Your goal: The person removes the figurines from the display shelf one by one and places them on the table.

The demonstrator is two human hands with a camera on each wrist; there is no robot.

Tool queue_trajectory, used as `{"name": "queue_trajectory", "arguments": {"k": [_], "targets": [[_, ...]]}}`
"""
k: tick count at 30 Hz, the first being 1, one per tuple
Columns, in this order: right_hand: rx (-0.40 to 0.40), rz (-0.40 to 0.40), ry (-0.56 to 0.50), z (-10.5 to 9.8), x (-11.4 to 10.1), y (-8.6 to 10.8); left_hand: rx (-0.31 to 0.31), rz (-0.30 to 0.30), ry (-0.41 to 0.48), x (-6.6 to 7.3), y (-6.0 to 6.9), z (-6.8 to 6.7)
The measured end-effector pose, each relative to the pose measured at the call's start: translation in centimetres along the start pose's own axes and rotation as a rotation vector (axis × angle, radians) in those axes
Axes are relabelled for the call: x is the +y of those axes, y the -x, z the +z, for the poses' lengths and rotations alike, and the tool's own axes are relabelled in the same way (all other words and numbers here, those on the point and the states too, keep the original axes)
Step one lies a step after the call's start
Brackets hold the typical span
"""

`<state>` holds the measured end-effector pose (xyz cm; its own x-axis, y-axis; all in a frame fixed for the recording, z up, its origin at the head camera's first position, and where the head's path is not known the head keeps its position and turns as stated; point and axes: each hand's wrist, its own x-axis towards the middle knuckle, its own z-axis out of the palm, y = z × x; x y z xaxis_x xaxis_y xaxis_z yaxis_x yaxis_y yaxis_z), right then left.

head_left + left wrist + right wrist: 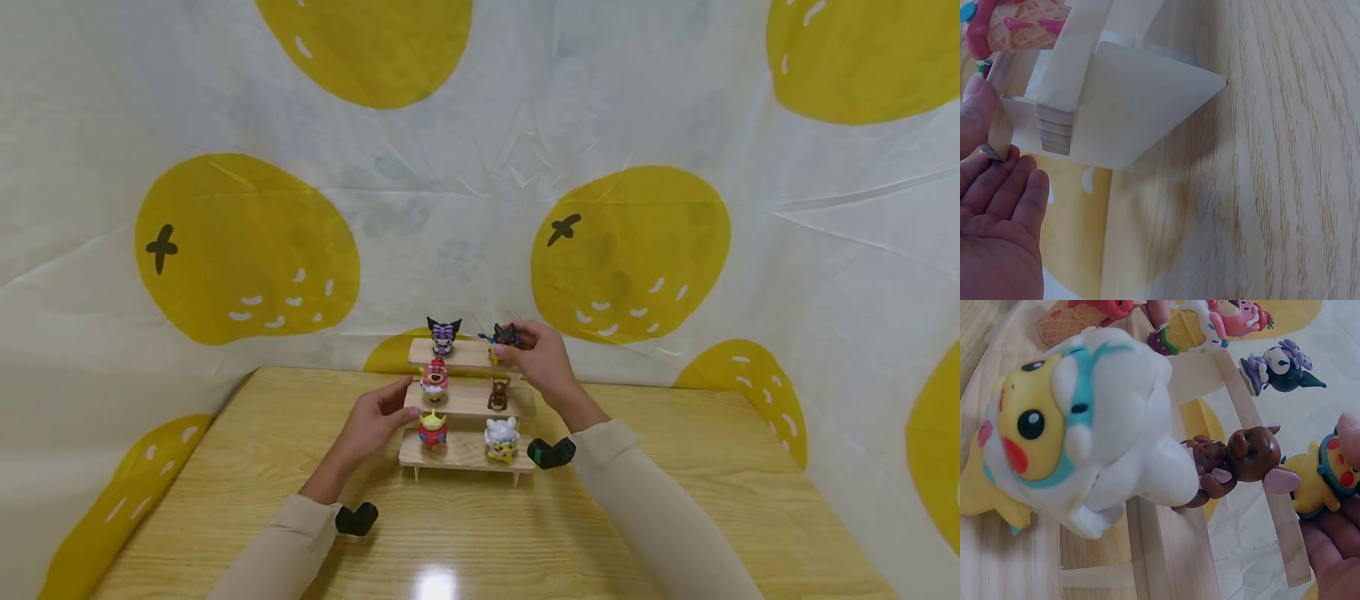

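Wood-grain surface is supporting a three-tier wooden stand; fingers of the left hand are gripping its middle tier, those of the right hand pinching a dark-hooded Pikachu figurine at the top tier's right, five other figurines occupying the tiers.

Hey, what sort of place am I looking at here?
Probably a makeshift indoor filming or display corner, though I can't be sure. A creased, yellow-patterned sheet rises behind a wood-grain table, which holds a tiered stand of toy figures.
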<state>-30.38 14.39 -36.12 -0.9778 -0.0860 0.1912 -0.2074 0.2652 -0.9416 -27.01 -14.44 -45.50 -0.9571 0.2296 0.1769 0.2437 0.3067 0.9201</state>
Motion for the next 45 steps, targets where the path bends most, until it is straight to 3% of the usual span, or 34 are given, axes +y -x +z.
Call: {"name": "queue_trajectory", "arguments": {"k": [21, 45], "targets": [[0.020, 0.074, -0.016, -0.7, -0.5, 0.0, 0.010, -0.049, -0.008, 0.1, -0.1, 0.1], [0.043, 0.074, 0.004, -2.2, -0.3, 0.3, 0.004, -0.021, -0.025, 0.2, 0.1, -0.1]]}}
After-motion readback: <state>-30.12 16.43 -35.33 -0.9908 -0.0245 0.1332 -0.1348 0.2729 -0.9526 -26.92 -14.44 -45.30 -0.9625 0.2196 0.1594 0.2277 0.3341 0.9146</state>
